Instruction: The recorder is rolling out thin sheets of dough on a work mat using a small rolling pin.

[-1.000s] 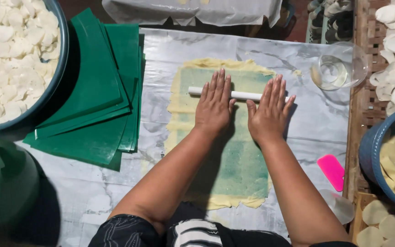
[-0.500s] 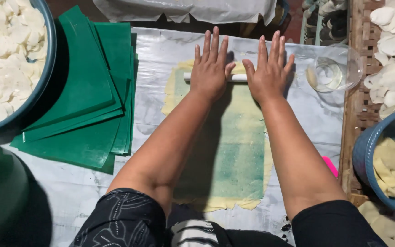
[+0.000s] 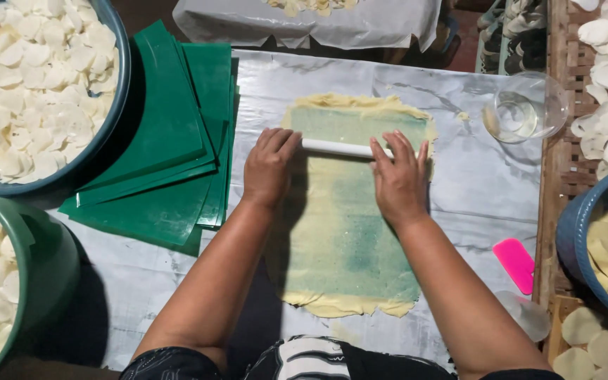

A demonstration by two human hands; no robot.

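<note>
In the head view, a white rolling pin (image 3: 338, 148) is pressed flat under both hands on a long sheet of yellow dough (image 3: 350, 225). The left hand (image 3: 269, 167) is laid palm down over the pin's left end, its fingers (image 3: 276, 141) held together and pointing away from the body. The right hand (image 3: 399, 177) is laid over the pin's right end, its fingers (image 3: 397, 149) slightly spread and likewise flat; nothing is pinched by either hand. Only the middle stretch of the pin is seen between the two hands.

The dough is spread on a green mat that shows through its thin middle, and this lies on a desk (image 3: 142, 281) covered with clear plastic sheeting. The far edge of the dough lies just beyond the fingertips; the near edge is close to the person's body.

To the left of the left fingers, a stack of green mats (image 3: 170, 141) is laid out. Further left, a blue basin (image 3: 36, 91) of white slices is set, and a green tub (image 3: 15, 281) of similar slices is near the left elbow. To the right of the right fingers, a glass bowl (image 3: 526, 107) is placed, probably holding a little liquid. A pink scraper (image 3: 516, 264) lies near the right forearm, and a second blue basin (image 3: 606, 239) with pale discs is at the right edge.
</note>
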